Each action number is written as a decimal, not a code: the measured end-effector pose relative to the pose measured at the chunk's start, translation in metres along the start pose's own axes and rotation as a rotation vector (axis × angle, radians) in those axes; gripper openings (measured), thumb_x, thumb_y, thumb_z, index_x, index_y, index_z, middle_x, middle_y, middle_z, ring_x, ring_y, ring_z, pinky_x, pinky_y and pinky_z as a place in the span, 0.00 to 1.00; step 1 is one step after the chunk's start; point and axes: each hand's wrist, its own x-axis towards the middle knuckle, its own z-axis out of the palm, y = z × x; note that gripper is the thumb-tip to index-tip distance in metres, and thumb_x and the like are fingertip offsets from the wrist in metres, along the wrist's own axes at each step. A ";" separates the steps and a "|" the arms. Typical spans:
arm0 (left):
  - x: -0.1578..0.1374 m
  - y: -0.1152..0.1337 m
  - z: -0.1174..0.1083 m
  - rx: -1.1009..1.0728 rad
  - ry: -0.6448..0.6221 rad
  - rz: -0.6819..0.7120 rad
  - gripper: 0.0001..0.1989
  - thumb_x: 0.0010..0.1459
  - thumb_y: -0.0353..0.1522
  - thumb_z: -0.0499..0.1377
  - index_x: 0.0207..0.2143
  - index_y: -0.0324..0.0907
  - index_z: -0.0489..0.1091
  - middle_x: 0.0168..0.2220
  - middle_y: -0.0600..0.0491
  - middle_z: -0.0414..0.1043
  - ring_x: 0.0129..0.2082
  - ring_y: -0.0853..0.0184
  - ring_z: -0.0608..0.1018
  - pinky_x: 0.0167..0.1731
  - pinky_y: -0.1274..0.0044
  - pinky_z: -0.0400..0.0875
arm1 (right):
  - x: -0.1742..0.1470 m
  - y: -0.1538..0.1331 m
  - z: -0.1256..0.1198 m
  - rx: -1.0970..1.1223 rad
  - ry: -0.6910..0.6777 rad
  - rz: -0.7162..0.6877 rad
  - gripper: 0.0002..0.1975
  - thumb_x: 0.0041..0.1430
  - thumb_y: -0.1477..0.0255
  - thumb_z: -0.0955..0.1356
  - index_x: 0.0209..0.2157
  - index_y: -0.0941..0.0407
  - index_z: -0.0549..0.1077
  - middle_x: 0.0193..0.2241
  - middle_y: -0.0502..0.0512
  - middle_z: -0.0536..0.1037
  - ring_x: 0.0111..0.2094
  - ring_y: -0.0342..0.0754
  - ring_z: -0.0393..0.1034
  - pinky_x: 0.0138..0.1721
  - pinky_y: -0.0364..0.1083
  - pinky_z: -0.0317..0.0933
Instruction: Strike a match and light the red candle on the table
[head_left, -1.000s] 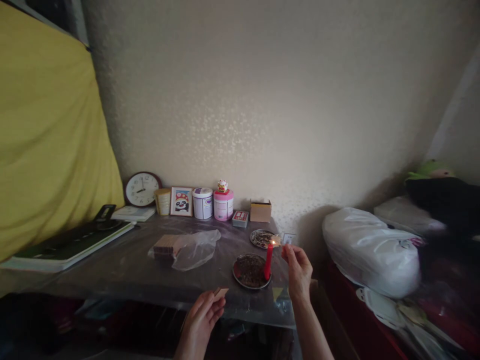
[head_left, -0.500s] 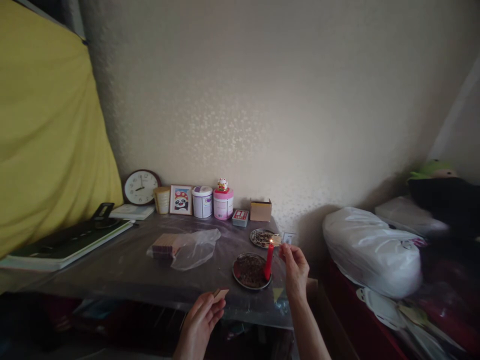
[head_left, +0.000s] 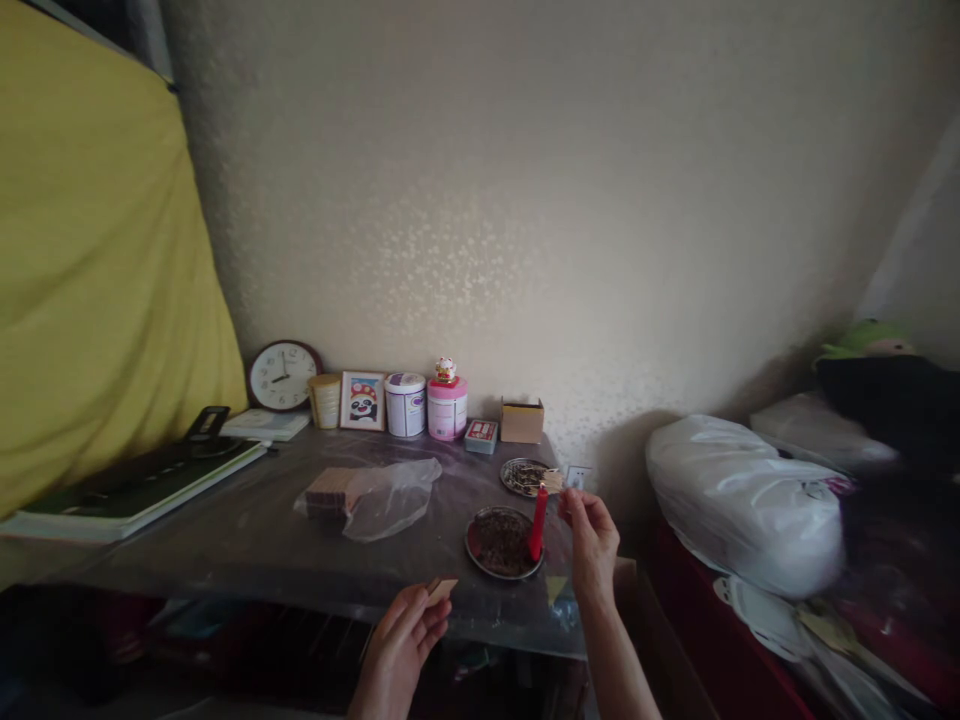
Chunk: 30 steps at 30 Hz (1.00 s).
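Observation:
A red candle (head_left: 538, 525) stands upright, slightly tilted, at the right side of a round metal plate (head_left: 469, 550) filled with dark crumbly residue. At its wick there is a small faint glow. My right hand (head_left: 592, 545) is just right of the candle's top, thumb and fingers pinched on a thin matchstick that is hard to make out. Below and left of the plate, my left hand (head_left: 405, 635) is closed around a small brown matchbox (head_left: 441, 592), partly hidden by the fingers. Behind the candle lies a second plate (head_left: 517, 477) with burnt matchsticks.
On the table (head_left: 247, 520) lies a block of small brown boxes (head_left: 330, 492) in clear plastic wrap. Along the wall stand a clock (head_left: 283, 376), a framed panda picture (head_left: 363, 401), tins (head_left: 406, 407) and an open carton (head_left: 522, 421). White bags (head_left: 742, 500) sit right.
The bright flame at the candle's top has dimmed to a faint glow. Both hands stay almost in place.

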 end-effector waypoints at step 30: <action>0.001 -0.001 -0.002 0.009 -0.007 -0.004 0.16 0.34 0.38 0.70 0.26 0.41 0.73 0.28 0.49 0.79 0.33 0.63 0.78 0.35 0.75 0.70 | 0.003 -0.008 -0.006 0.129 0.013 0.042 0.11 0.42 0.66 0.74 0.24 0.57 0.71 0.20 0.45 0.72 0.23 0.40 0.66 0.28 0.40 0.63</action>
